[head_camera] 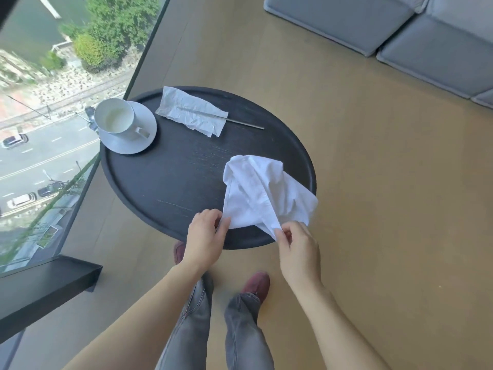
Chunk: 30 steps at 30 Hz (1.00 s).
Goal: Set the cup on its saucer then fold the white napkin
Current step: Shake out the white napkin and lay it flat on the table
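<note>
The left hand [205, 233] pinches one near corner of the white napkin [264, 193] between thumb and fingertips, closed tight on the cloth at the near edge of the round black table [160, 182]. The right hand [296, 249] pinches another near corner the same way, thumb against curled fingers, with the cloth's point pulled up into the grip just off the table's near rim. From these two held corners the napkin spreads away from the person, rumpled and bunched, its middle heaped in loose folds on the right part of the tabletop and its right side hanging past the table's edge over the wooden floor [373, 182]. Well apart from the napkin, at the far left of the table, the white cup [114, 118] stands upright on its saucer [133, 140], handle turned toward the near right; the cup looks to hold a pale residue. Beside the saucer, at the far middle of the table, a crumpled paper tissue [192, 113] lies flat over a thin metal stick [248, 124] whose end juts out to the right. Grey cushions [400, 33] sit on the floor far right.
</note>
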Tool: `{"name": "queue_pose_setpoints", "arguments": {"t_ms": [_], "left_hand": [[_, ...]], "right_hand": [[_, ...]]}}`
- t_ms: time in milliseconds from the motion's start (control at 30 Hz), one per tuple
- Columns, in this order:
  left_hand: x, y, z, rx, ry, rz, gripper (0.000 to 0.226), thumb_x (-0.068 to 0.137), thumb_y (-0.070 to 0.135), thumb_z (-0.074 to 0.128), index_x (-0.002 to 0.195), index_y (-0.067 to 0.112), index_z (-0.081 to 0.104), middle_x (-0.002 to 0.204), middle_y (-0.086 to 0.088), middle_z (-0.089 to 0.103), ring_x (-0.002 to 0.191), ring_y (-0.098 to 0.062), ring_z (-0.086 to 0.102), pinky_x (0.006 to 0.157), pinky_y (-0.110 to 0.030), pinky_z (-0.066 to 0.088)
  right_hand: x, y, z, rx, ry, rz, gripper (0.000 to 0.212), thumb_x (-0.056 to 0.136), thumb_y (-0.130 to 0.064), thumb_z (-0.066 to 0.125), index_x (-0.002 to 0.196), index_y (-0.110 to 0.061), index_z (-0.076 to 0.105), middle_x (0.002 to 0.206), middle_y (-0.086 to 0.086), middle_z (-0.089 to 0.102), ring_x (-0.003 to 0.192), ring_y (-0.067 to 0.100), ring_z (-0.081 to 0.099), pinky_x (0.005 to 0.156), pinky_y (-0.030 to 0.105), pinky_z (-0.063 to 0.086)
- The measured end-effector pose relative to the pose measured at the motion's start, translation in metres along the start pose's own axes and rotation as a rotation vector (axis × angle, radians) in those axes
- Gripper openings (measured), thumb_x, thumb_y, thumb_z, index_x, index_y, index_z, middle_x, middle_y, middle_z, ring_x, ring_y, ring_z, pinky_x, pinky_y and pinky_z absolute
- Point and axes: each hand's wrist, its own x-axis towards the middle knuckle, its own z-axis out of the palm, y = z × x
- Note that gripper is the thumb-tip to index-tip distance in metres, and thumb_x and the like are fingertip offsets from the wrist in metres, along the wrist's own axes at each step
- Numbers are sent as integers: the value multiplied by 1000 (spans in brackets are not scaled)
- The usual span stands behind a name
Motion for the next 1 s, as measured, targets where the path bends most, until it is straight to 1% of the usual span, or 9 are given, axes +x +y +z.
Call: {"name": "queue_pose_setpoints", "arguments": {"t_ms": [133,267,400,467,533,667,767,867,1000], "left_hand": [[-13,6,-16,-157,45,-59,31,103,31,52,80,10,52,75,-10,57,66,-15,42,62,-34,38],[-22,12,-36,-194,134,-42,24,104,28,53,84,15,56,74,-6,57,65,-10,42,61,-23,37],[-30,20,-59,-182,219,-15,19,104,24,53,86,20,58,75,6,61,72,-3,52,62,-15,39],[-33,22,-71,-167,247,1,17,104,22,53,88,20,60,80,5,65,79,-4,56,64,-15,40],[-37,24,-83,-145,268,26,17,103,22,55,88,21,61,82,3,67,83,-6,57,64,-14,40],[-52,38,-116,-118,290,65,19,102,24,61,83,29,63,80,11,69,82,2,59,62,-7,39],[-67,54,-148,-131,317,86,20,99,25,66,80,30,65,78,25,68,71,5,60,58,-8,39],[-85,75,-180,-153,343,98,17,96,28,71,79,29,69,72,24,67,63,3,58,55,-12,39],[-108,104,-216,-280,390,131,18,92,27,76,75,22,73,60,13,62,52,-5,47,47,-20,35]], "right_hand": [[8,4,-39,114,76,-24,15,98,-14,60,83,-15,58,80,-4,60,76,17,55,64,23,40],[23,4,-82,203,126,-47,11,100,-13,56,89,-13,59,83,-1,62,78,17,55,66,25,42],[41,5,-118,284,133,-21,10,100,-20,57,92,-18,61,78,-7,62,70,8,53,64,25,41],[49,2,-132,328,110,-17,4,100,-22,58,97,-23,60,76,4,63,68,14,53,64,30,43],[56,-4,-148,386,72,-6,6,100,-23,57,102,-28,57,73,18,59,62,19,49,60,32,45],[67,-23,-188,623,-71,28,7,101,-17,59,96,-20,61,78,2,61,54,18,47,54,28,46],[72,-38,-221,880,-211,56,3,96,-14,64,97,-12,65,87,4,66,56,17,54,57,25,52],[75,-54,-255,966,-318,17,28,77,-25,73,97,-7,69,85,7,67,59,17,61,59,25,55],[74,-68,-295,930,-424,-85,45,63,-28,86,99,-4,74,83,8,70,66,18,67,66,26,58]]}}
